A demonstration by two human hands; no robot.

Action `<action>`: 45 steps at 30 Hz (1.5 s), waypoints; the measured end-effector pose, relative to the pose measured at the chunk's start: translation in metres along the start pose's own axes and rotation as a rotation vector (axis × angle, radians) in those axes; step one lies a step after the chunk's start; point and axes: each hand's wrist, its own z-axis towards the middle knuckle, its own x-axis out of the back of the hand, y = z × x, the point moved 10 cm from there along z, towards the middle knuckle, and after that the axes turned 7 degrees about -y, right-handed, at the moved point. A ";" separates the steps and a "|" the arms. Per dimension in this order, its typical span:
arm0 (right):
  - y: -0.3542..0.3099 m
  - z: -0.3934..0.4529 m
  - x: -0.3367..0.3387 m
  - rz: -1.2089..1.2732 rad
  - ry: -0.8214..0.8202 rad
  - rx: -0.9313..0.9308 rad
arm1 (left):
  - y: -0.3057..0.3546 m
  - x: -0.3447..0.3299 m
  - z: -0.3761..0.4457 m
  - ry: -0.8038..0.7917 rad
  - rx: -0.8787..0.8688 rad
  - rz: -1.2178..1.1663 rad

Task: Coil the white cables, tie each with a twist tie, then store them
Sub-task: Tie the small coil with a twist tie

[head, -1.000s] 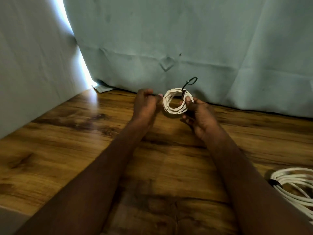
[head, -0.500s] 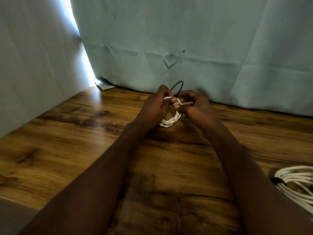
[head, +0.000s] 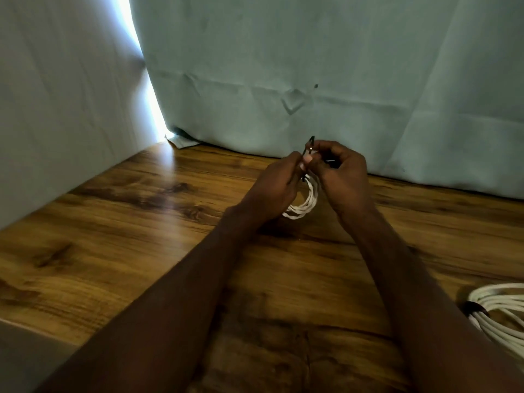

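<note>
You've brought your hands closer together since a moment ago: left hand [head: 276, 188] and right hand [head: 344, 177] pinch the black tie [head: 309, 146] atop the small white coil [head: 304, 204], held above the far table [head: 141, 236].

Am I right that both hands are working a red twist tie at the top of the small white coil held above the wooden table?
Not quite: the head view shows the twist tie is black, not red. Otherwise yes: the left hand and right hand work it atop the small white coil above the wooden table.
</note>
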 end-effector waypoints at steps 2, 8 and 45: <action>-0.002 -0.001 0.005 -0.069 0.049 0.016 | -0.008 0.000 0.000 0.037 0.076 -0.007; -0.008 -0.010 -0.006 -0.328 0.082 0.129 | -0.062 -0.009 -0.004 0.263 0.571 -0.762; -0.009 -0.020 -0.062 -0.410 -0.225 0.134 | -0.074 0.062 -0.037 0.815 0.533 -0.470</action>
